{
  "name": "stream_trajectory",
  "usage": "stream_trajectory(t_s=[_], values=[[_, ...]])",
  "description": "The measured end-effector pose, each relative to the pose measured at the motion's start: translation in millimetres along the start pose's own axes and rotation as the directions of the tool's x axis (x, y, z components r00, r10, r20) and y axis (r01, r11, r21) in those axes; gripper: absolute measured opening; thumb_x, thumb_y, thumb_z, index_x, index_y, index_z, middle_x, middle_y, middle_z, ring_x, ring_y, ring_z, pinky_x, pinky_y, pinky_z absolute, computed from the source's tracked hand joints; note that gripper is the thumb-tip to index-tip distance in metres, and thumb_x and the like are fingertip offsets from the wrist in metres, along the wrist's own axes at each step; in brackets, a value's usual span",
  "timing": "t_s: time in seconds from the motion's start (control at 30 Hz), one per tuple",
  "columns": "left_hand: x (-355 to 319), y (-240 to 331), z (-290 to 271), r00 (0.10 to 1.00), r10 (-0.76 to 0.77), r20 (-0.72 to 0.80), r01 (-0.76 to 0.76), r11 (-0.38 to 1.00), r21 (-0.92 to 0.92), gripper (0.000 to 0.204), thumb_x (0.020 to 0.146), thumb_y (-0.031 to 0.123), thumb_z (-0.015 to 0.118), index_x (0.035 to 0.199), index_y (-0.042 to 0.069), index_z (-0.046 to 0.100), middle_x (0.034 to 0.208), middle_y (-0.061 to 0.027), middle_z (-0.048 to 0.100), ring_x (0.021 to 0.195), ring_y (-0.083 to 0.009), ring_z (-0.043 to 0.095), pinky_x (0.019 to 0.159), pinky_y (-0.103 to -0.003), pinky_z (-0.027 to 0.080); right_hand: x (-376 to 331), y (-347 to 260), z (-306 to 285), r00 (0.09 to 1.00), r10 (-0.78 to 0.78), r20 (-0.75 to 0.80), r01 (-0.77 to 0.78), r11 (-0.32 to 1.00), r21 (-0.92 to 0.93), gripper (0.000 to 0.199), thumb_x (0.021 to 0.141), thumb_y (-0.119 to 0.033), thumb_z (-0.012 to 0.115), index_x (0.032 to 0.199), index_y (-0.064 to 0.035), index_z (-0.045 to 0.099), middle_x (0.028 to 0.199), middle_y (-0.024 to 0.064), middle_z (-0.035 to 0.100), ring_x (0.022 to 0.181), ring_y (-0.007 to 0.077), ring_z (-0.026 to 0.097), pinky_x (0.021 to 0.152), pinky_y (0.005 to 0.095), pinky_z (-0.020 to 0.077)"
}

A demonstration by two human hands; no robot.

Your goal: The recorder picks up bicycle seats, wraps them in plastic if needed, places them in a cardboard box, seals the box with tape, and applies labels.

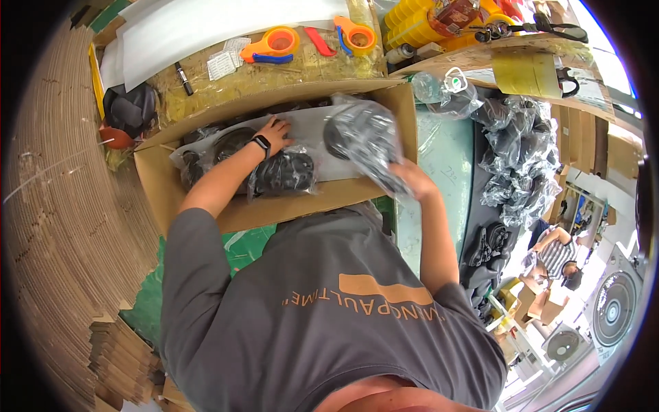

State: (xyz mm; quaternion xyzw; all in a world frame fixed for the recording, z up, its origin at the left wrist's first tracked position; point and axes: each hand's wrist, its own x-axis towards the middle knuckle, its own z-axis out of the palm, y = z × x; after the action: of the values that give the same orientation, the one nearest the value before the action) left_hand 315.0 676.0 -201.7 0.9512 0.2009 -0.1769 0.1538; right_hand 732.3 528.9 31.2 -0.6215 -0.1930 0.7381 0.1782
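Brown cardboard box (206, 206) open on the desk (439, 158), partly filled with black parts sealed in clear plastic bags. Left hand (276, 132), smartwatch (261, 143) on the wrist, pressed flat with fingers spread on a white sheet (309, 127) laid inside the box, gripping nothing. Right hand (410, 177) closed on the lower end of a bagged black part (364, 141), held tilted over the box's right end, above the near wall. Another bagged black part (285, 172) lying just below the left wrist, inside the box. Heap of more bagged parts (518, 154) piled on the desk to the right, well apart from the box. Orange tape dispensers (274, 44) and a black marker (183, 77) resting on the bench beyond the box. Stacked flat cardboard (62, 206) along the left.
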Motion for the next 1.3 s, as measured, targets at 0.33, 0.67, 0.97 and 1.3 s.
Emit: stream_trajectory(t_s=[0.33, 0.67, 0.97, 1.3], values=[[-22.6, 101.4, -43.5, 0.775, -0.584, -0.242, 0.490, 0.797, -0.354, 0.064, 0.096, 0.003, 0.056, 0.159, 0.006, 0.045, 0.166, -0.0223, 0.040, 0.155, -0.0419, 0.034, 0.127, -0.053, 0.029, 211.4, 116.9, 47.5, 0.991, -0.127, 0.043, 0.099, 0.477, -0.873, 0.039, 0.095, -0.026, 0.064, 0.114, 0.0071, 0.074, 0.116, 0.0278, 0.075, 0.109, 0.0428, 0.073, 0.098, 0.0502, 0.0566], [-1.7, 275.8, -167.0, 0.702, -0.654, -0.282, 0.387, 0.683, -0.620, 0.081, 0.086, 0.008, 0.076, 0.158, -0.002, 0.042, 0.158, -0.0281, 0.046, 0.148, -0.0468, 0.041, 0.125, -0.051, 0.032, 79.8, 2.9, -258.0, 0.201, -0.422, -0.884, 0.717, 0.679, -0.161, 0.082, 0.088, -0.033, 0.084, 0.150, 0.0055, 0.046, 0.126, 0.0243, 0.070, 0.118, 0.0301, 0.069, 0.099, 0.0392, 0.0554], [154.1, 376.9, -273.8, 0.841, -0.401, -0.363, 0.217, 0.865, -0.453, 0.074, 0.090, 0.010, 0.075, 0.157, -0.001, 0.045, 0.158, -0.0230, 0.051, 0.145, -0.0430, 0.047, 0.122, -0.050, 0.036, 118.3, -57.1, -280.8, 0.276, -0.129, -0.953, 0.372, 0.928, -0.018, 0.133, 0.064, -0.025, 0.093, 0.168, -0.0092, 0.011, 0.170, 0.0295, 0.019, 0.146, 0.0574, 0.037, 0.116, 0.0569, 0.0465], [285.6, 430.1, -291.0, 0.921, -0.247, -0.302, 0.065, 0.861, -0.505, 0.065, 0.092, 0.007, 0.072, 0.152, -0.002, 0.050, 0.152, -0.0251, 0.055, 0.141, -0.0442, 0.051, 0.118, -0.049, 0.040, 61.1, 180.4, -279.8, 0.522, 0.043, -0.852, 0.588, 0.705, 0.396, 0.098, 0.077, -0.020, 0.081, 0.160, 0.0002, 0.033, 0.132, 0.0262, 0.067, 0.120, 0.0371, 0.068, 0.099, 0.0437, 0.0565]])
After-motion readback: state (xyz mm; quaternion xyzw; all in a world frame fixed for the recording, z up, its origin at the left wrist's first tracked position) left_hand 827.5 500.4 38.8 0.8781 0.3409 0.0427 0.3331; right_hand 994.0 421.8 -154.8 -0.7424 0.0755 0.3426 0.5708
